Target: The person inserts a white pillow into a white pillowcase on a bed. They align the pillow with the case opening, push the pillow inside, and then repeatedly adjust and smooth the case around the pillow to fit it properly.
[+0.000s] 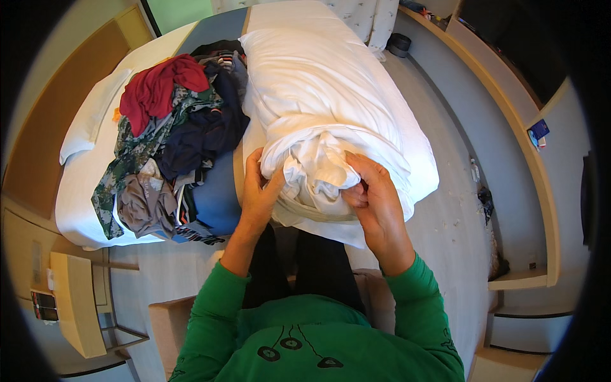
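On the near end of the bed (79, 207) lies a long piece of white bedding (312, 86), its closer end gathered into crumpled folds. The left hand (259, 197) is clamped on the left edge of those folds, while the right hand (377, 198) pinches the cloth at their right side, thumb uppermost. Just left of the bedding, dark, camouflage and red clothes (197, 134) lie heaped across a blue runner (221, 202).
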`<action>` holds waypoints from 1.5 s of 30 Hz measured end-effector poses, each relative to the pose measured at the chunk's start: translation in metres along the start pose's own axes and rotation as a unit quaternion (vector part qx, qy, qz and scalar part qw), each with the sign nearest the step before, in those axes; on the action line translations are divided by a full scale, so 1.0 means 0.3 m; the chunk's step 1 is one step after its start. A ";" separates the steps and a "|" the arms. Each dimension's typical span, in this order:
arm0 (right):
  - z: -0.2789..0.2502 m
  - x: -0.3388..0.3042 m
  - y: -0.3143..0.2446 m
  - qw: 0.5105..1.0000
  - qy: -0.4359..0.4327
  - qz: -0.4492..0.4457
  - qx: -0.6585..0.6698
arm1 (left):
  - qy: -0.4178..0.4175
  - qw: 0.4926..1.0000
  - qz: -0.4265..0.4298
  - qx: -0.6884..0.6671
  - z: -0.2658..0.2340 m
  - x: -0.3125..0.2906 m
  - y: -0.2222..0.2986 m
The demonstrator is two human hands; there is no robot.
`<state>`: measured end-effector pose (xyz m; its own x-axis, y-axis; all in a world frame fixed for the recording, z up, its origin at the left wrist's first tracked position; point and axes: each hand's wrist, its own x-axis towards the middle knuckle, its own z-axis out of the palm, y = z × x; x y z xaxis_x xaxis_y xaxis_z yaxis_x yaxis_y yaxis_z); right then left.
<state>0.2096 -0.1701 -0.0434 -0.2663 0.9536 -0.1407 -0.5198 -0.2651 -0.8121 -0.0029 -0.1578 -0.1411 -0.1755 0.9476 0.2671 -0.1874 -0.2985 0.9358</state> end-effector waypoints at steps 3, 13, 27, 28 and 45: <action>0.040 -0.012 -0.011 0.999 0.017 -0.021 -0.047 | 0.045 0.999 0.023 -0.014 0.075 -0.018 -0.023; 0.007 -0.113 0.120 0.989 -0.057 -0.014 -0.138 | 0.084 0.942 0.219 0.239 0.091 0.167 -0.061; -0.125 -0.085 0.319 0.949 -0.061 -0.184 -0.247 | 0.067 0.894 0.236 0.375 0.056 0.480 -0.050; -0.121 -0.092 0.313 0.925 -0.066 -0.184 -0.325 | 0.106 0.852 0.325 0.397 0.048 0.474 -0.050; 0.066 -0.084 0.443 0.794 -0.038 -0.348 -0.498 | -0.007 0.977 -0.093 0.191 -0.168 -0.189 0.113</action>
<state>0.1310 -0.2322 -0.1365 -0.2640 0.7978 0.5420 0.3260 0.6027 -0.7283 -0.0481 -0.2275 -0.1361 -0.1592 0.9837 0.0841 0.1597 -0.0584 0.9854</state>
